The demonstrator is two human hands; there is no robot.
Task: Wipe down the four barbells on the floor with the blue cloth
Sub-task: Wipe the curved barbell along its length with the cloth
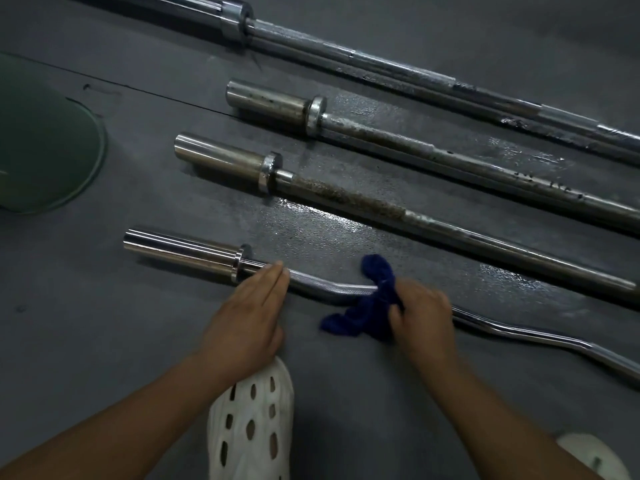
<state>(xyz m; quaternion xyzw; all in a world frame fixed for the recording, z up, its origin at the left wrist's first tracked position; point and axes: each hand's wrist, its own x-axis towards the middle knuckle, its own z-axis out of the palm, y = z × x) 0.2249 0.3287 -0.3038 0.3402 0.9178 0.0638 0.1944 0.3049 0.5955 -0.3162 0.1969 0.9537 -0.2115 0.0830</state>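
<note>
Left hand (247,318) flat, fingers straight, pressing curved barbell (329,291) near its sleeve. Right hand (424,315) grips blue cloth (372,306) wrapped over same bar. Three straight barbells (433,220) lie beyond on floor (104,306).

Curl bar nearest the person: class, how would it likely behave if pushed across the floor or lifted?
The curl bar looks like solid chromed steel, so probably rigid and heavy for its thickness. Its bent shaft should keep it from rolling far. The polished sleeve may feel slippery.
</note>
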